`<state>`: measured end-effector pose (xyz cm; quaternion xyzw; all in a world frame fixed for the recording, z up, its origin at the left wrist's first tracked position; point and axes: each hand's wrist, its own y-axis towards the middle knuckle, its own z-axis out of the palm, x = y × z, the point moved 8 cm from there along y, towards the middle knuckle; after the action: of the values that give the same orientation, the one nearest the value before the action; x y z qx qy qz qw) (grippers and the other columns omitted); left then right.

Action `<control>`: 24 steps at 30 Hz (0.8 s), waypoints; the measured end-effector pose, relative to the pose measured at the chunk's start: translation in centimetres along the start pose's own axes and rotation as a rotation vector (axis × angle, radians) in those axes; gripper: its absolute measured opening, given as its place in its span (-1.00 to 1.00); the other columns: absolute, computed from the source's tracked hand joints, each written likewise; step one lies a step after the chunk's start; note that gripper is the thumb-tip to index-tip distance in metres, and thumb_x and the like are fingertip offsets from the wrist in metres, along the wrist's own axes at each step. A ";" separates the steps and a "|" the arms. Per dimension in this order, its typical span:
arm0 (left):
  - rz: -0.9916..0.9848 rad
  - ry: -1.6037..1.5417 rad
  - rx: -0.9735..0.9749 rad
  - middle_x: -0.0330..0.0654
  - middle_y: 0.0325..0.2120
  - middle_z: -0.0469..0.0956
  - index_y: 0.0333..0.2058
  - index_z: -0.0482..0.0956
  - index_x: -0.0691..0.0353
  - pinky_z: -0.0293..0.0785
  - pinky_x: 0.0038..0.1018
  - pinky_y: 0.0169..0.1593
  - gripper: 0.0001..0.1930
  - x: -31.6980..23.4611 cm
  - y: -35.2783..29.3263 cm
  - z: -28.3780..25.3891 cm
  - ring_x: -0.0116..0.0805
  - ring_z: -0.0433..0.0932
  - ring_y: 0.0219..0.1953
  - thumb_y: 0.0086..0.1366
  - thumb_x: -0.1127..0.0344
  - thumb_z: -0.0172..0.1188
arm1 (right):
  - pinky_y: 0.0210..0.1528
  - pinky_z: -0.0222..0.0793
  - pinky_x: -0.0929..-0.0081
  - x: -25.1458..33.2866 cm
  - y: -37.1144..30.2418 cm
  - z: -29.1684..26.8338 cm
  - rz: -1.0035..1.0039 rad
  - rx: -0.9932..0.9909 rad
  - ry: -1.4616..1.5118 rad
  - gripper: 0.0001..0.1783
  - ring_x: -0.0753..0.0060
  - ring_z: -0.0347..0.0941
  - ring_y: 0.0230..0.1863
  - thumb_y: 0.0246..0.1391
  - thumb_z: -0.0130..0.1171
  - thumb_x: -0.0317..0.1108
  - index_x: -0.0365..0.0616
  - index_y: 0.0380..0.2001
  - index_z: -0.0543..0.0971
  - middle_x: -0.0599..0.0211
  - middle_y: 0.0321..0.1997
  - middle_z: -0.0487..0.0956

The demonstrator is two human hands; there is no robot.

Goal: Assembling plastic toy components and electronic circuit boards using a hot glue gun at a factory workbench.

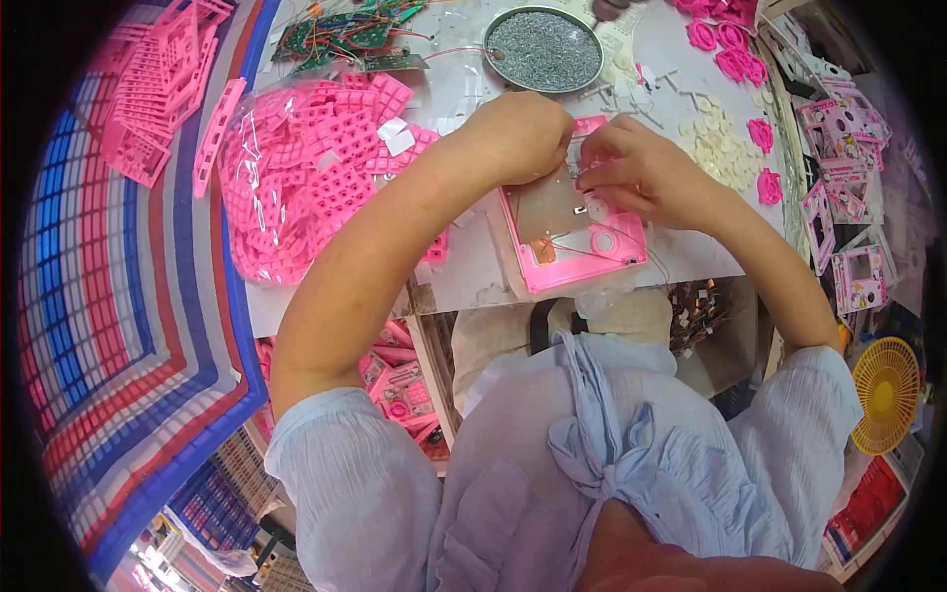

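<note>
Lying partly under left fingers (560, 136) and right fingers (604, 176): pink casing (584, 273); both sets curled, cannot tell if clamped.

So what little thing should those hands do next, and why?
Maybe the right hand should tuck the thin wires inside the pink case: they seem to trail past its edge, and that hand is right there, with the left hand nearby.

Striped sheeting (148, 296), yellow plastic basket (885, 396)

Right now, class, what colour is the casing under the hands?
The casing is pink, in the head view.
</note>
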<state>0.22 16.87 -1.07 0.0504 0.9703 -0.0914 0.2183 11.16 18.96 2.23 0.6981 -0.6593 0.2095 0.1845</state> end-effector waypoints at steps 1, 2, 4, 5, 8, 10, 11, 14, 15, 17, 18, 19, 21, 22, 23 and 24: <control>0.002 0.029 -0.016 -0.02 -0.42 0.64 -0.36 0.65 0.23 0.53 -0.13 -0.19 -0.82 0.0 0.0 0.2 0.03 0.62 -0.31 0.16 0.26 0.21 | 0.02 0.42 0.27 -0.1 -0.2 -0.2 -0.019 -0.028 0.027 -0.66 0.15 0.41 0.00 -0.07 0.28 -0.46 -0.09 -0.14 0.67 0.27 -0.04 0.52; 0.001 0.058 -0.034 -0.01 -0.42 0.64 -0.36 0.64 0.23 0.53 -0.13 -0.19 -0.82 0.0 0.0 0.4 0.03 0.62 -0.30 0.16 0.26 0.21 | 0.02 0.41 0.27 -0.4 -0.4 -0.3 -0.041 -0.053 0.053 -0.65 0.16 0.41 0.00 -0.07 0.28 -0.46 -0.09 -0.13 0.67 0.26 -0.04 0.52; -0.003 0.078 -0.078 -0.01 -0.41 0.64 -0.35 0.64 0.24 0.53 -0.12 -0.20 -0.82 0.1 -0.2 0.5 0.04 0.62 -0.30 0.17 0.26 0.20 | 0.00 0.41 0.25 -0.5 -0.5 -0.3 -0.026 -0.130 0.074 -0.65 0.17 0.41 -0.01 -0.06 0.28 -0.46 -0.10 -0.12 0.67 0.25 -0.06 0.52; -0.012 0.066 -0.100 -0.01 -0.41 0.64 -0.35 0.63 0.24 0.53 -0.11 -0.20 -0.82 0.1 -0.4 0.8 0.05 0.61 -0.29 0.17 0.26 0.20 | -0.01 0.42 0.24 -0.2 -0.8 0.1 0.008 -0.178 0.074 -0.64 0.17 0.41 -0.02 -0.07 0.29 -0.46 -0.10 -0.11 0.66 0.24 -0.07 0.52; 0.037 -0.050 -0.198 -0.02 -0.43 0.63 -0.34 0.63 0.26 0.53 -0.15 -0.24 -0.82 0.0 -1.2 0.1 0.01 0.62 -0.34 0.20 0.27 0.20 | -0.03 0.43 0.22 1.5 -0.8 0.2 -0.011 -0.275 -0.094 -0.62 0.15 0.43 -0.04 -0.08 0.30 -0.46 -0.12 -0.10 0.65 0.24 -0.08 0.53; 0.033 -0.181 -0.313 -0.04 -0.47 0.62 -0.32 0.63 0.27 0.53 -0.21 -0.28 -0.82 0.3 -2.2 -1.2 -0.07 0.62 -0.39 0.22 0.27 0.20 | -0.05 0.44 0.20 2.5 -0.8 0.3 -0.027 -0.306 -0.213 -0.62 0.14 0.43 -0.05 -0.09 0.31 -0.45 -0.14 -0.10 0.63 0.24 -0.10 0.53; 0.000 -0.259 -0.390 -0.05 -0.49 0.61 -0.31 0.64 0.27 0.52 -0.25 -0.30 -0.81 0.6 -3.0 -2.0 -0.12 0.62 -0.42 0.23 0.27 0.21 | -0.06 0.44 0.20 2.9 -0.9 0.4 -0.016 -0.311 -0.248 -0.63 0.14 0.44 -0.06 -0.09 0.31 -0.44 -0.15 -0.12 0.63 0.25 -0.11 0.53; -0.172 -0.328 -0.622 -0.12 -0.55 0.58 -0.31 0.66 0.29 0.46 -0.40 -0.38 -0.79 2.4 -5.7 -3.6 -0.28 0.56 -0.53 0.25 0.24 0.25 | -0.09 0.44 0.19 2.9 -0.4 0.5 0.051 -0.257 -0.231 -0.69 0.13 0.44 -0.10 -0.08 0.30 -0.44 -0.15 -0.18 0.62 0.26 -0.15 0.52; -0.239 -0.259 -0.673 -0.12 -0.55 0.58 -0.32 0.66 0.29 0.46 -0.40 -0.39 -0.79 2.9 -6.6 -4.1 -0.27 0.55 -0.53 0.24 0.24 0.26 | -0.10 0.43 0.20 2.7 -0.1 0.4 0.079 -0.227 -0.207 -0.72 0.12 0.43 -0.11 -0.07 0.30 -0.44 -0.16 -0.20 0.61 0.26 -0.16 0.52; -0.388 -0.190 -0.701 -0.13 -0.52 0.59 -0.33 0.68 0.29 0.45 -0.40 -0.37 -0.77 3.9 -7.9 -4.2 -0.25 0.55 -0.50 0.21 0.21 0.30 | -0.10 0.42 0.20 2.6 0.4 -0.1 0.094 -0.210 -0.162 -0.76 0.11 0.43 -0.14 -0.04 0.27 -0.46 -0.16 -0.23 0.60 0.26 -0.19 0.51; -0.413 -0.179 -0.693 -0.12 -0.50 0.59 -0.33 0.68 0.29 0.46 -0.40 -0.35 -0.76 3.9 -8.2 -3.8 -0.25 0.55 -0.48 0.20 0.21 0.31 | -0.10 0.42 0.21 2.4 0.6 -0.3 0.099 -0.202 -0.140 -0.79 0.10 0.42 -0.15 -0.03 0.26 -0.47 -0.17 -0.25 0.60 0.26 -0.20 0.51; -0.436 -0.169 -0.685 -0.11 -0.49 0.59 -0.34 0.68 0.30 0.46 -0.40 -0.33 -0.76 3.9 -8.3 -3.2 -0.24 0.56 -0.45 0.20 0.20 0.32 | -0.09 0.41 0.23 2.0 0.6 -0.3 0.098 -0.198 -0.109 -0.78 0.11 0.43 -0.14 -0.01 0.25 -0.48 -0.18 -0.22 0.60 0.26 -0.18 0.52; -0.439 -0.171 -0.682 -0.09 -0.47 0.59 -0.34 0.69 0.31 0.47 -0.39 -0.29 -0.75 4.1 -8.2 -2.3 -0.24 0.57 -0.41 0.18 0.20 0.33 | -0.05 0.41 0.29 1.2 0.4 -0.3 0.093 -0.189 -0.050 -0.76 0.13 0.44 -0.11 0.03 0.23 -0.49 -0.19 -0.18 0.61 0.26 -0.14 0.53; -0.415 -0.185 -0.684 -0.09 -0.46 0.59 -0.35 0.69 0.31 0.47 -0.39 -0.27 -0.75 4.2 -7.8 -1.9 -0.24 0.57 -0.39 0.18 0.21 0.34 | -0.04 0.40 0.31 0.8 -0.1 -0.7 0.111 -0.243 0.022 -0.75 0.15 0.45 -0.08 0.04 0.23 -0.49 -0.19 -0.16 0.61 0.26 -0.12 0.54; -0.400 -0.204 -0.683 -0.09 -0.46 0.59 -0.35 0.69 0.32 0.47 -0.39 -0.25 -0.75 4.2 -7.5 -1.3 -0.24 0.57 -0.37 0.18 0.21 0.34 | -0.03 0.40 0.34 0.3 -0.8 -0.9 0.128 -0.289 0.099 -0.74 0.17 0.45 -0.06 0.05 0.22 -0.49 -0.20 -0.14 0.61 0.25 -0.09 0.55; -0.365 -0.249 -0.727 -0.09 -0.45 0.60 -0.35 0.69 0.33 0.47 -0.40 -0.24 -0.76 4.0 -7.4 -1.3 -0.24 0.58 -0.37 0.18 0.23 0.34 | -0.02 0.39 0.36 -0.3 -1.4 -1.2 0.146 -0.334 0.176 -0.73 0.19 0.46 -0.03 0.06 0.22 -0.49 -0.20 -0.12 0.62 0.25 -0.06 0.55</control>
<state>-4.96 10.14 -0.53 -0.2137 0.8986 0.2142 0.3178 12.51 19.92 3.12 0.5872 -0.7149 0.1702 0.3391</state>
